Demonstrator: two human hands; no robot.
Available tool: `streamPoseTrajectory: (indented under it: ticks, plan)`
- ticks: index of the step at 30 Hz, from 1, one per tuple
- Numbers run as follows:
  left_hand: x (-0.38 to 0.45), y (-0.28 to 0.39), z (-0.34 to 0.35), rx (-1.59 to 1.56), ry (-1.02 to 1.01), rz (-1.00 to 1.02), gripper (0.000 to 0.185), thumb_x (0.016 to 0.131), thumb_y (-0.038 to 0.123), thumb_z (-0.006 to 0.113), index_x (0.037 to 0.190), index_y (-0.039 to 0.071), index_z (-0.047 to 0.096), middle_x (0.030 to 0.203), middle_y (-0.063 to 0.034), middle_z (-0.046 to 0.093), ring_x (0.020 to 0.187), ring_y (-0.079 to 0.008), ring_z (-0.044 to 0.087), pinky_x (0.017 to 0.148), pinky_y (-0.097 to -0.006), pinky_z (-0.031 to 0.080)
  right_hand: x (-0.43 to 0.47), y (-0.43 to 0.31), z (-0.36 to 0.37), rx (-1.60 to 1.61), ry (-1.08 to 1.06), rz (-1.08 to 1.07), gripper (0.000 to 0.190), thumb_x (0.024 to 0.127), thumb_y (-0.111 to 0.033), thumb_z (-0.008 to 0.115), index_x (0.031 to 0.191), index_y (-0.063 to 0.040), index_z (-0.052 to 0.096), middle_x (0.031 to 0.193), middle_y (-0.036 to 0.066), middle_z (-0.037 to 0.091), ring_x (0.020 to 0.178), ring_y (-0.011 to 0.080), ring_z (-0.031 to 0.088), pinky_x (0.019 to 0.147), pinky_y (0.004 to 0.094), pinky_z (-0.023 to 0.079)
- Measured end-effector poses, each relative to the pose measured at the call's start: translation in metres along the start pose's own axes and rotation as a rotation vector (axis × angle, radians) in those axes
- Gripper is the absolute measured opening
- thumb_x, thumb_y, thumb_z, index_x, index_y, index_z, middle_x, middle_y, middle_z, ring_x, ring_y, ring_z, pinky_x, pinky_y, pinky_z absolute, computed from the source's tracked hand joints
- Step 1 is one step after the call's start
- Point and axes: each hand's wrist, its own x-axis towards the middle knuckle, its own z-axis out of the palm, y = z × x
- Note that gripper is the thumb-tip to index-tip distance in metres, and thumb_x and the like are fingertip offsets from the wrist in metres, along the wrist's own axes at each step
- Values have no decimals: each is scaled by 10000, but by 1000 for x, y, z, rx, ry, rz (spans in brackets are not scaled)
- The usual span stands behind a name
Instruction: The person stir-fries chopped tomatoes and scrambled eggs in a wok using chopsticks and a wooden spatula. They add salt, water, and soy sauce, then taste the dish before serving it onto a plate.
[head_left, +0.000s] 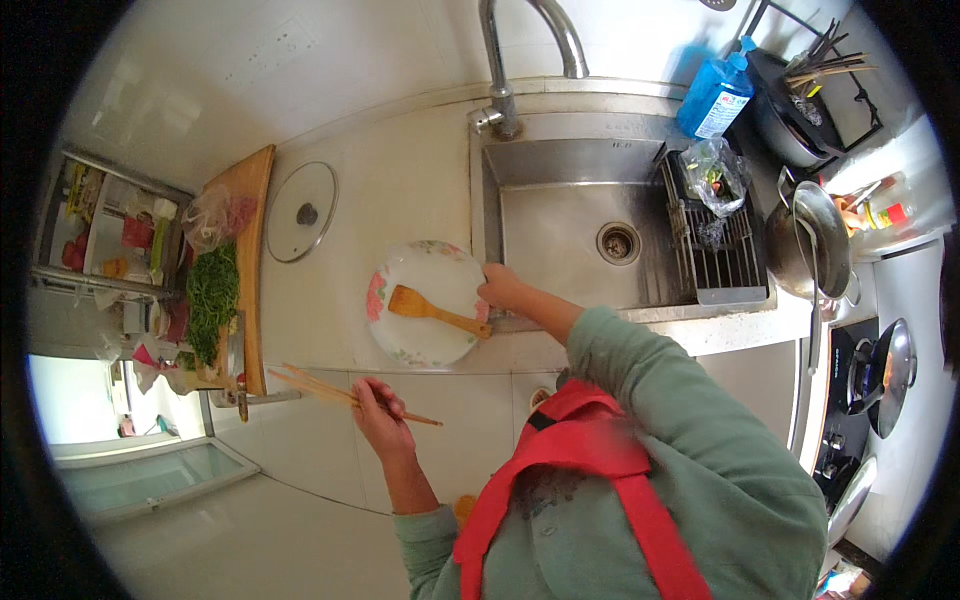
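My left hand (382, 420) is closed around a pair of wooden chopsticks (322, 384), held in front of the counter's edge with their tips pointing left. At the right rim of a white floral plate (427, 345), my right hand (501, 289) grips the edge next to the sink. A wooden spatula (412, 302) lies across the plate, its handle reaching over the rim just below my right hand. Whether the plate rests fully on the counter or is slightly lifted, I cannot tell.
Left of the plate are a glass lid (302, 212) and a cutting board (251, 262) with leafy greens (212, 300) and a knife (236, 352). To the right, a steel sink (555, 225) holds a drain rack (724, 259). Beyond stand a metal pot (784, 251) and a covered wok (896, 379).
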Motion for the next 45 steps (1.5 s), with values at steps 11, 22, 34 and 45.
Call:
streamPoseTrajectory:
  ticks: [11,22,34,45]
  plan:
    - [130,-25,219,-24,-175,0,230,897,316,488,936,92,520,653,31,400,456,-39,359,373,-171,218,-86,13,-196,425,247,292,258,773,-6,476,1025,28,522,848,84,594,720,166,613,604,285,507]
    - [206,-119,348,76,-288,103,457,842,360,595,1067,-29,513,878,-78,579,562,-175,626,379,-220,370,-46,184,-190,576,495,639,356,753,63,458,1106,26,485,907,124,593,735,244,621,599,369,524]
    - [217,-106,327,383,-265,315,400,899,341,493,948,-54,530,710,-68,542,556,-139,585,494,-254,430,-11,171,-162,-33,715,277,339,836,-169,541,1126,-1,494,1014,135,580,952,281,548,813,361,438]
    - [48,-194,298,96,-729,-1015,170,915,223,440,1021,91,440,777,-38,496,546,-137,463,446,-251,389,-58,42,-172,789,238,490,294,898,-366,457,956,-80,496,802,42,546,655,157,531,564,279,441]
